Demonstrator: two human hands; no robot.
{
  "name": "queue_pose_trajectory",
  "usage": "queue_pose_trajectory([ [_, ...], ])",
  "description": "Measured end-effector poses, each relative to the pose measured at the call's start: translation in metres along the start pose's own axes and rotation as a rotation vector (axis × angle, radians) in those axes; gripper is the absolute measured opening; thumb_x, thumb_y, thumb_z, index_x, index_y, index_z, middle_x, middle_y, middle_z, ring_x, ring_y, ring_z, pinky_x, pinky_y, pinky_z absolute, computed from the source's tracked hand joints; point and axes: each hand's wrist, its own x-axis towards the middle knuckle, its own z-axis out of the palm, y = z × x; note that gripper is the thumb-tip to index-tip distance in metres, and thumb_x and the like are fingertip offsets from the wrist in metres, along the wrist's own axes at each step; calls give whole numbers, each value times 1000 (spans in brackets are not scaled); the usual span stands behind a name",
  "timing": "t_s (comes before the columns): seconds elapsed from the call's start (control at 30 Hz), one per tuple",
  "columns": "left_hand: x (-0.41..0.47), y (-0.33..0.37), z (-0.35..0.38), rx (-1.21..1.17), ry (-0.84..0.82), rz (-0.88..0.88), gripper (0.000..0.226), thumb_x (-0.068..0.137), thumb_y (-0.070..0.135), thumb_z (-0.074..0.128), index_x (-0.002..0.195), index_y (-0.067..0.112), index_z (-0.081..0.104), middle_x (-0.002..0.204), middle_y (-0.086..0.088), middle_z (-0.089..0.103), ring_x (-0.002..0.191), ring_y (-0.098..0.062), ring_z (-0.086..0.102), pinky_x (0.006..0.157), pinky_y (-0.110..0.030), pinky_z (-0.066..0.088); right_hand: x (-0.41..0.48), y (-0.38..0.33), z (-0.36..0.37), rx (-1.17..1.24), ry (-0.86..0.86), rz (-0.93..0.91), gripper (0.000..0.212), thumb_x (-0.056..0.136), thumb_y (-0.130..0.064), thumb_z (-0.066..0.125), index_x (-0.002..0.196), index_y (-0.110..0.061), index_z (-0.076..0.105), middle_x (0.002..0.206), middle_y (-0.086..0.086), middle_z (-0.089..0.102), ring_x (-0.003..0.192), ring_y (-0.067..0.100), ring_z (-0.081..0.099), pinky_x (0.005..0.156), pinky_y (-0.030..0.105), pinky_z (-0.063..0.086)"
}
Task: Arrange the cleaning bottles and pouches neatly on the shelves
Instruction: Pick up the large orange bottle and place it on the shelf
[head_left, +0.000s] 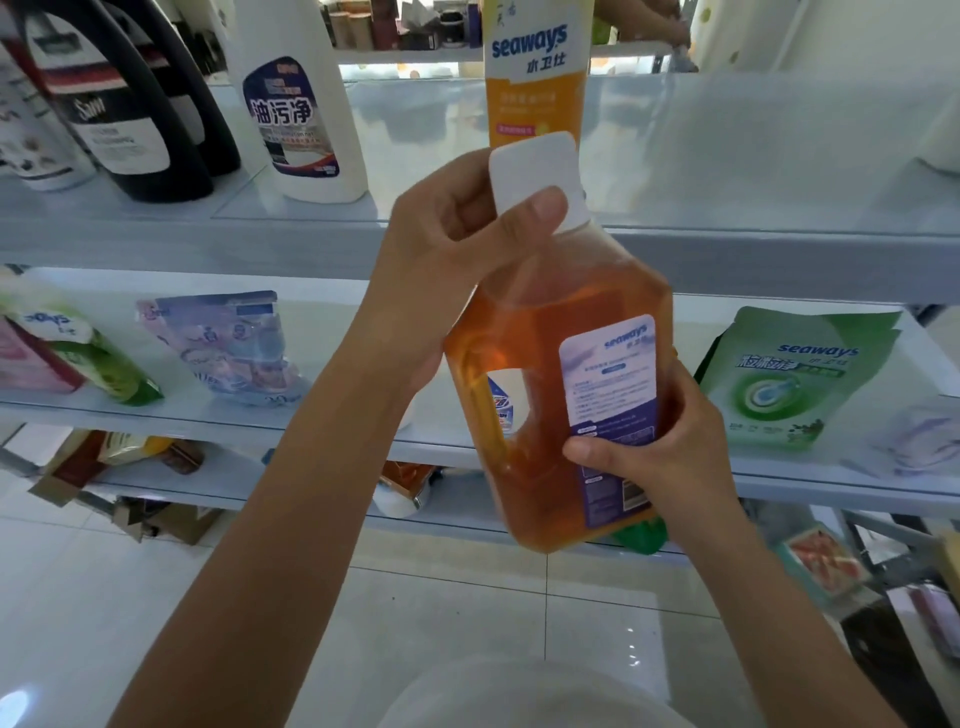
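While the left hand (441, 249) grips the white cap (530, 161) and the right hand (660, 447) wraps round the lower body, the amber bottle (524, 364) hangs in the air just below and in front of the tall orange bottle (537, 93). Its long axis is near upright, tilted, with the cap overlapping the orange bottle's foot, so the left hand is nearer; setting it down likely needs a lift onto the shelf (727, 208) under the orange bottle. Both read "seaways", a white bottle (306, 114) left of the orange bottle reads "油污净", and a green pouch (789, 379) below-right of it reads "seaways".
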Motion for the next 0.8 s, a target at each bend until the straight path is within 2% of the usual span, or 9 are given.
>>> queue_pose_trajectory([
  [0.07,-5,-1,4,-51,-30,-31,43,90,22,58,129,2,54,118,-14,67,108,-28,66,88,-41,55,-1,-2,-2,42,35,-19,90,26,-56,88,106,-34,54,94,-18,66,86,4,64,69,18,54],
  [0.13,-15,-8,13,24,85,-61,45,89,38,58,122,7,59,113,-12,69,102,-26,68,81,-39,57,-2,-6,-3,89,92,-37,82,23,-56,86,96,-37,55,85,-23,69,80,-4,65,61,13,51],
  [0.23,-34,-19,38,88,361,-203,45,95,54,45,98,10,58,81,-6,68,67,-11,65,60,-23,56,-5,-14,-3,124,199,-30,76,23,-58,80,90,-39,50,78,-29,64,76,-14,60,55,8,47],
  [0.3,-37,-23,52,11,443,-292,46,98,50,34,85,10,50,56,0,51,46,-7,46,44,-19,42,-9,-20,-1,94,224,-45,69,26,-59,73,87,-39,47,75,-31,59,73,-19,57,53,4,45],
  [0.37,-31,-23,57,-33,503,-297,46,100,47,35,71,12,43,47,4,36,39,-6,32,40,-19,31,-12,-22,0,51,194,-60,65,31,-56,73,87,-41,44,75,-32,57,73,-26,52,54,-2,41],
  [0.5,-24,-18,56,-101,457,-274,48,100,44,39,60,17,34,43,5,30,37,-8,24,40,-21,23,-10,-25,-18,131,16,-53,62,32,-50,78,87,-36,56,76,-36,65,81,-12,63,55,5,47],
  [0.6,-19,-15,56,-162,376,-349,49,98,48,40,59,18,37,42,4,28,36,-8,22,38,-18,20,-9,-25,-29,263,-149,-70,60,26,-58,87,82,-42,72,86,-16,74,84,10,71,61,18,54],
  [0.73,-10,-5,63,-105,245,-316,52,99,52,35,69,11,49,48,-8,45,40,-20,40,44,-22,36,-15,-29,-25,276,3,-190,57,24,-68,82,77,-52,69,82,-18,73,79,9,72,58,21,56],
  [0.8,-10,-3,68,38,251,-197,49,100,52,30,93,12,58,83,-12,65,72,-24,63,68,-22,49,-19,-29,-26,301,84,-194,52,28,-53,90,76,-49,71,80,-16,74,76,11,72,57,24,57],
])
